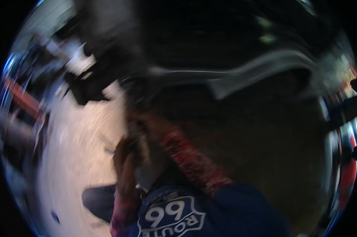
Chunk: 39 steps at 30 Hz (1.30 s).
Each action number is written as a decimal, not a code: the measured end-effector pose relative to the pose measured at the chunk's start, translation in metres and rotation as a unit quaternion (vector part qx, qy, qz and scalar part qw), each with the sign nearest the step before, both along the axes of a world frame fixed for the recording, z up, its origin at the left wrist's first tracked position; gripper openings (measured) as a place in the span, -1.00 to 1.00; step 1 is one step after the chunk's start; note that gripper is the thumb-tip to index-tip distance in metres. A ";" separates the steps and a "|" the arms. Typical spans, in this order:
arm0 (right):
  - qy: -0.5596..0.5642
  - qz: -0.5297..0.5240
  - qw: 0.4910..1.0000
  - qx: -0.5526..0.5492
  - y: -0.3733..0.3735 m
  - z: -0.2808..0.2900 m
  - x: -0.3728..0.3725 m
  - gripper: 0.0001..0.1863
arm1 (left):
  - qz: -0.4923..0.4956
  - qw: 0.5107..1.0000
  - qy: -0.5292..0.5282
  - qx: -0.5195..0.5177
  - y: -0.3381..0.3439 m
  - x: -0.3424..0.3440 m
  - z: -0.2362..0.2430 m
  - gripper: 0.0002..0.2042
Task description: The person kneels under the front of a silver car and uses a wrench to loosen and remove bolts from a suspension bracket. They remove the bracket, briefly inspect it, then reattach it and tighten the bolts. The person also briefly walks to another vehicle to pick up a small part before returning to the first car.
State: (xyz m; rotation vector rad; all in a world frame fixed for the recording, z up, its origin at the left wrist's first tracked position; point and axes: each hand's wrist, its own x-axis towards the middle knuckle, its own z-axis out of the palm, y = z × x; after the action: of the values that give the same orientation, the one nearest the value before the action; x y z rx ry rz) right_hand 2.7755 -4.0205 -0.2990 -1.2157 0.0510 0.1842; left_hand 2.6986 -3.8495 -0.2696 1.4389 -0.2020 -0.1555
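Note:
Motion blur and shadow smear much of the scene. My left hand [124, 153] is raised in front of my body, its fingers closed around something dark that I cannot make out. A thin grey rod-like piece [106, 151] shows beside its fingers. Just beyond it, my right hand [149, 121] reaches in from a red patterned sleeve, close to a dark upright part [137, 93] below the vehicle body. Its fingers are too smeared to read. A pale narrow strip [145, 150] shows between my two forearms.
Above and ahead spans a dark vehicle body with a grey curved lower edge [241, 75]. A black jagged-edged part [85, 89] hangs at the upper left. Pale floor [75, 150] lies to the left, with an orange-red bar [24, 98] beyond. Blurred objects line the right rim.

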 end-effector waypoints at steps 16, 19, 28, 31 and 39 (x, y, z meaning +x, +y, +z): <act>-0.106 -0.061 0.986 -0.114 0.006 -0.004 0.024 -0.44 | 0.033 0.991 0.128 0.002 -0.006 0.017 -0.014 -0.51; -0.366 -0.081 0.873 -0.313 0.002 0.000 0.022 -0.45 | 0.028 0.948 -0.121 0.291 0.010 0.027 0.009 -0.63; 0.006 -0.023 0.994 0.102 0.007 0.022 -0.015 -0.53 | -0.142 0.923 0.260 -0.244 -0.027 -0.010 0.000 -0.71; 0.028 0.027 0.978 0.205 0.003 0.032 -0.015 -0.59 | -0.217 0.800 0.311 -0.465 -0.030 -0.016 0.010 -0.63; 0.041 -0.005 0.964 0.262 0.015 0.009 -0.003 -0.71 | -0.061 0.981 0.176 -0.051 0.007 -0.001 0.006 -0.54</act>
State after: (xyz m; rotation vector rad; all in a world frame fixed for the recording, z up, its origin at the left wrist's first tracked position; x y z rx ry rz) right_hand 2.7727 -4.0059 -0.2899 -0.6796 0.0757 0.2225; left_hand 2.6980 -3.8427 -0.2632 1.2734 -0.0064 -0.4893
